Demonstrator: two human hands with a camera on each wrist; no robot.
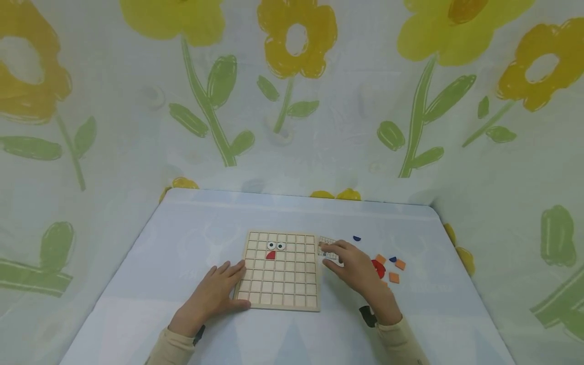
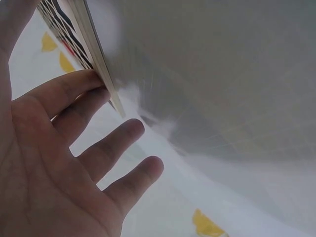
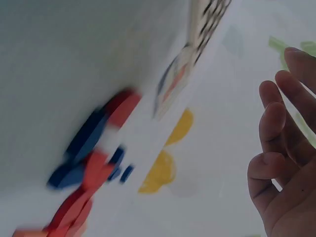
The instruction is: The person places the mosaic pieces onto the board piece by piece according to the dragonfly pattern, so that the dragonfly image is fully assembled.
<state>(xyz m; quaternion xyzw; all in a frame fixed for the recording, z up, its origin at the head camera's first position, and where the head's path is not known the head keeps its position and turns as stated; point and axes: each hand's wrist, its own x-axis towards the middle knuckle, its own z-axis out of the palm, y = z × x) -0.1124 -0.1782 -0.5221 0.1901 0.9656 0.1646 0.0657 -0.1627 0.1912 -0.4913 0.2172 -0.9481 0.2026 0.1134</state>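
A square wooden grid board point(image 1: 278, 286) lies on the table. Two round eye pieces point(image 1: 276, 246) sit side by side in its upper cells, with a red quarter-round piece point(image 1: 270, 255) just below. My left hand point(image 1: 214, 291) is spread along the board's left edge, fingertips touching the side and the thumb at the near corner. Beyond the right edge lies a small printed card point(image 1: 327, 241), partly covered by my right hand point(image 1: 356, 268). That hand hovers there with fingers loosely bent; the right wrist view shows nothing between the fingers point(image 3: 271, 121).
Right of my right hand lie loose pieces: several orange squares point(image 1: 394, 277), red pieces point(image 1: 378, 269) and a small blue piece point(image 1: 393, 259). A blue half-round point(image 1: 357, 238) lies farther back. A flower-printed curtain point(image 1: 337, 126) hangs behind the table point(image 1: 210, 215).
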